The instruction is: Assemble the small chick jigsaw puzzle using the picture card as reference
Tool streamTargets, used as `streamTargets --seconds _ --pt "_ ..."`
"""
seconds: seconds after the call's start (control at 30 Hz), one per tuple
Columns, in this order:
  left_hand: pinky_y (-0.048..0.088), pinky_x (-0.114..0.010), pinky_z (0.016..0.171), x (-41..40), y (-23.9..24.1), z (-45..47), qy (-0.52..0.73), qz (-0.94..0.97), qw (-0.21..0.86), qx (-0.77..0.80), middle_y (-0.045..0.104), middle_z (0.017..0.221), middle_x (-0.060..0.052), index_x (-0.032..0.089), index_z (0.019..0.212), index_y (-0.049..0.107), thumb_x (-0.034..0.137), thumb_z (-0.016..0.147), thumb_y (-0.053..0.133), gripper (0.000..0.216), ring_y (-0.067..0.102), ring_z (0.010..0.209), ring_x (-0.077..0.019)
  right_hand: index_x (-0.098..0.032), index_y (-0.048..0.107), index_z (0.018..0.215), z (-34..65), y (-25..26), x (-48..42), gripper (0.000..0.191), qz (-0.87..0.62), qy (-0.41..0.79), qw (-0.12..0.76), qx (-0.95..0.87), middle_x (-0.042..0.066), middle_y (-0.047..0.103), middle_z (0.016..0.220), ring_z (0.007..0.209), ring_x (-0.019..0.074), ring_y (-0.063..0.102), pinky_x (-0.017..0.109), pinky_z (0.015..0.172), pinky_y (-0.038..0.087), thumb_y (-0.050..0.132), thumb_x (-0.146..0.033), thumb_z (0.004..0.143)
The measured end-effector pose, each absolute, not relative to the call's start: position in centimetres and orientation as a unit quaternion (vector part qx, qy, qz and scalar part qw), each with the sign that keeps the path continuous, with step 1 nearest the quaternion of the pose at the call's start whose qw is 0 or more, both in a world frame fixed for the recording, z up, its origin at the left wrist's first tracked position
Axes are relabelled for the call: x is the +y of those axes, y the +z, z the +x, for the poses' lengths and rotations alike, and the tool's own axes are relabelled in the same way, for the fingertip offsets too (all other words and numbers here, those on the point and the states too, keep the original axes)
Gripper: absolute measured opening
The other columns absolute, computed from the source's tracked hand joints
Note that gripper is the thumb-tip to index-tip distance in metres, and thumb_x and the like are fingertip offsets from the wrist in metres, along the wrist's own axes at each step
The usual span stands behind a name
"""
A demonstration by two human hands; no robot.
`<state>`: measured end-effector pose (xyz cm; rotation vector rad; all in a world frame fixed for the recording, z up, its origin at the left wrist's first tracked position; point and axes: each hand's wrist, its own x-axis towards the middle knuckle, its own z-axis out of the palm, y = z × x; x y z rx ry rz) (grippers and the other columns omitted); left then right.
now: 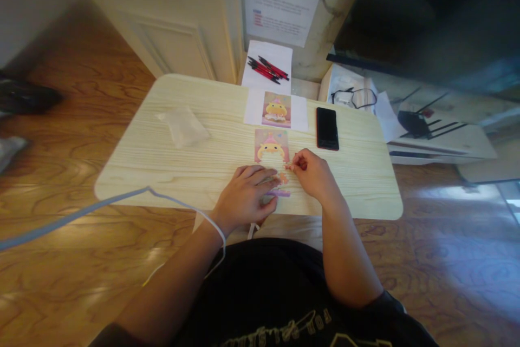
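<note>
A partly assembled jigsaw puzzle point(271, 148) of a yellow cartoon figure in a pink hat lies near the table's front edge, with bare tabletop showing through its middle. My left hand point(248, 194) rests over its lower left part, palm down, fingers stretched out and covering some of it. At the puzzle's right edge, my right hand point(311, 171) pinches a small orange-pink puzzle piece point(288, 165) between thumb and fingertips. Loose orange pieces point(283, 178) lie between the two hands. Just beyond is a picture card point(277, 109) of a similar figure, lying on white paper.
A black phone point(327, 128) lies to the right on the wooden table point(357, 184). On the left is a clear plastic bag point(184, 126). Red and black pens point(268, 70) lie on paper past the far edge. A white cable point(174, 200) crosses the table's front left to my left wrist.
</note>
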<state>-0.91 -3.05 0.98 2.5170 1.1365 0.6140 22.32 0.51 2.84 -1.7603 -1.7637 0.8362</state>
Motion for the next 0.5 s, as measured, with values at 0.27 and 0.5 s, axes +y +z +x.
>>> streamTargets --seconds 0.27,0.5 --pt "0.044 -0.053 0.107 -2.93 0.71 -1.01 0.217 0.879 0.161 0.393 0.068 0.141 -0.006 0.029 0.130 0.073 0.038 0.091 0.065 0.040 0.058 0.129 -0.0321 -0.025 0.065 0.088 22.14 2.90 0.89 0.010 -0.638 0.289 0.241 -0.672 -0.002 0.072 0.082 0.074 0.0167 0.064 0.029 0.070 0.045 0.067 -0.015 0.089" --pt "0.044 -0.052 0.105 -2.96 0.72 -1.05 0.221 0.879 0.162 0.391 0.069 0.140 -0.005 0.030 0.130 0.073 0.039 0.092 0.064 0.040 0.058 0.129 -0.0315 -0.024 0.064 0.090 22.13 3.11 0.98 0.009 -0.631 0.293 0.238 -0.678 -0.001 0.073 0.085 0.076 0.0167 0.065 0.028 0.069 0.043 0.066 -0.015 0.090"
